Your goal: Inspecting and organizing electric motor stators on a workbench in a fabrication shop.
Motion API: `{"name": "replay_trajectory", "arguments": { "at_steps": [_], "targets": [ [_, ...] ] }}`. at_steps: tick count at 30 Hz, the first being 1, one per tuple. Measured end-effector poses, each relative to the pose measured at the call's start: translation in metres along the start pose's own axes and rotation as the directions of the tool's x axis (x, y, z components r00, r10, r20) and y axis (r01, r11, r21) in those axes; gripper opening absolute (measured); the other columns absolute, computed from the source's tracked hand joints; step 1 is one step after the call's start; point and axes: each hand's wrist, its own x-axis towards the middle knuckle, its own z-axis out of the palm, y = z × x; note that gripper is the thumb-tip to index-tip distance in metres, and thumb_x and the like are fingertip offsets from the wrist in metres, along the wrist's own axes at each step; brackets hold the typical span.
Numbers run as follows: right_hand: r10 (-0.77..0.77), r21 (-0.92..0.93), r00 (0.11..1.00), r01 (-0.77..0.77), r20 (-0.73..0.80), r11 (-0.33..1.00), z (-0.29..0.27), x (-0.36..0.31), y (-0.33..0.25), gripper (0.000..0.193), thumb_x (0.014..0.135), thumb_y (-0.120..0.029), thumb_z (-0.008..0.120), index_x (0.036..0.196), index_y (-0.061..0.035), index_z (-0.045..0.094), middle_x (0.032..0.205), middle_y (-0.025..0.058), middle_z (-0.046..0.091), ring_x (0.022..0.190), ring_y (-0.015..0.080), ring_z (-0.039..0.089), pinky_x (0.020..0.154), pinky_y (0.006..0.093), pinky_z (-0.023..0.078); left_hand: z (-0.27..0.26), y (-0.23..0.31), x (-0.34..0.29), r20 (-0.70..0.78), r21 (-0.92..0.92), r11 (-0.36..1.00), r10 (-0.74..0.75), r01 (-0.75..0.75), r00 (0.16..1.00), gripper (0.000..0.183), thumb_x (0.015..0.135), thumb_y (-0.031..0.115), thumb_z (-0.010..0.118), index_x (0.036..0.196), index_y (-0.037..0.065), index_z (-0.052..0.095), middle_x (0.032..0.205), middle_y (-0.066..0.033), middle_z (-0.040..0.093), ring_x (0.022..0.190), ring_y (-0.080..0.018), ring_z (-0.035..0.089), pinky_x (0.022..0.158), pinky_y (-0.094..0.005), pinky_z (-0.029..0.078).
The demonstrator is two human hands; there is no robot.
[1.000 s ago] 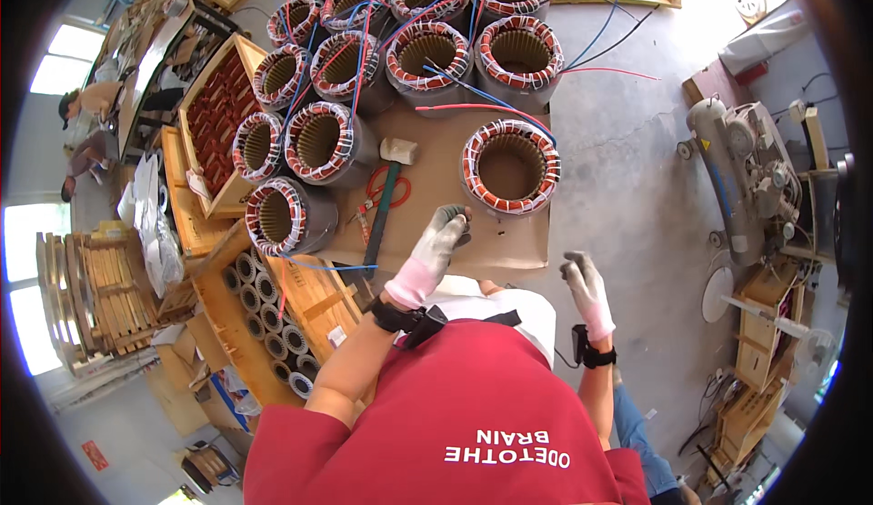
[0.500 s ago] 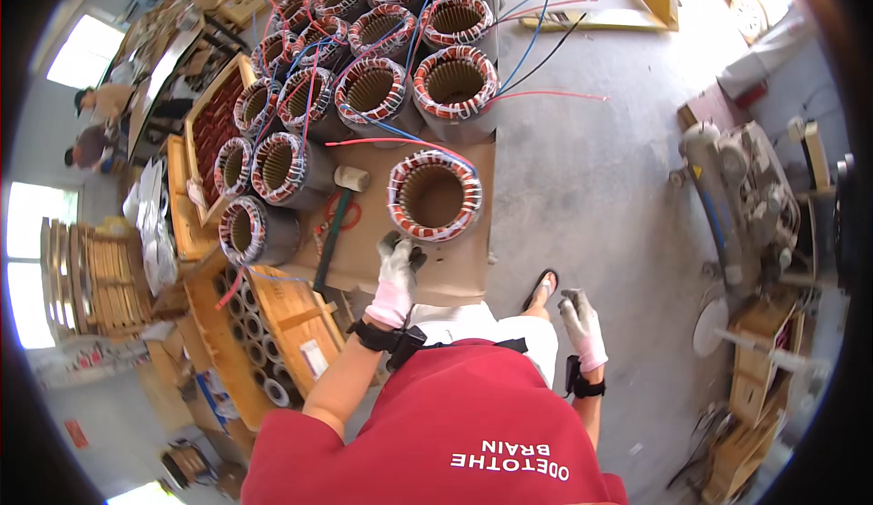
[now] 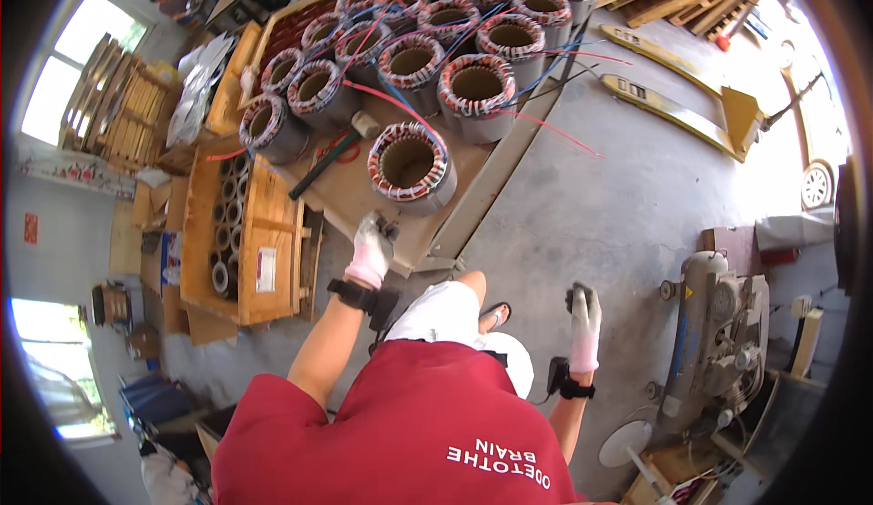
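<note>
On the cardboard-covered table stands a motor stator (image 3: 411, 169), a grey cylinder with a ring of red-and-white laced windings on top. My left hand (image 3: 371, 243), in a white glove with dark fingertips, hovers at the table's near edge just short of this stator. Its fingers are loosely bent and apart, with nothing in them. My right hand (image 3: 585, 321), gloved the same way, hangs over the floor at my right side, its fingers loosely stretched and holding nothing. A mallet (image 3: 364, 125) with a pale head and dark green handle lies left of the stator.
Several more stators (image 3: 477, 87) crowd the table's far part, trailing red, blue and black leads. At the left, a wooden crate (image 3: 277, 250) holds grey cylinders. A yellow pallet jack (image 3: 677, 91) sits at the far right; an air compressor (image 3: 718, 332) stands at the right.
My view has swung round to the right, shifting the scene. My left hand has drawn back a little from the near stator. My right hand stays beside me, without anything.
</note>
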Motion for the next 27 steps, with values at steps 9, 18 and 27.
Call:
{"name": "replay_trajectory", "arguments": {
  "at_steps": [9,18,27],
  "targets": [
    [-0.012,0.144,0.826,-0.084,0.564,0.986,0.151,0.135,-0.044,0.034,0.091,-0.025,0.042,0.111,0.0008,0.052,0.106,0.0068,0.055,0.095,0.0135,0.051,0.085,0.0268,0.039,0.003,0.0,0.073,0.115,-0.09,0.993,-0.062,0.072,0.991,0.029,0.091,0.024,0.037,0.103,0.002,0.052,0.109,-0.0112,0.056,0.101,-0.0217,0.052,0.088,-0.0357,0.041],
    [0.392,0.056,0.814,-0.457,0.429,0.888,0.248,0.205,-0.016,0.047,0.086,-0.038,0.045,0.116,-0.0012,0.049,0.111,0.0142,0.054,0.097,0.0217,0.051,0.083,0.0328,0.042,0.023,0.022,0.093,0.23,-0.039,0.965,-0.243,0.259,0.942,0.038,0.095,0.029,0.026,0.11,0.004,0.049,0.11,-0.0119,0.056,0.102,-0.0204,0.053,0.092,-0.0356,0.041],
    [0.44,0.383,0.659,-0.731,0.61,0.564,0.277,0.232,-0.022,0.022,0.087,-0.023,0.044,0.09,-0.0035,0.054,0.084,0.0061,0.059,0.074,0.0151,0.056,0.068,0.0295,0.046,0.063,0.046,0.109,0.26,-0.031,0.947,-0.3,0.319,0.918,0.042,0.093,0.029,0.032,0.119,0.0,0.047,0.117,-0.0111,0.053,0.106,-0.0222,0.051,0.094,-0.0344,0.04]
  ]
}}
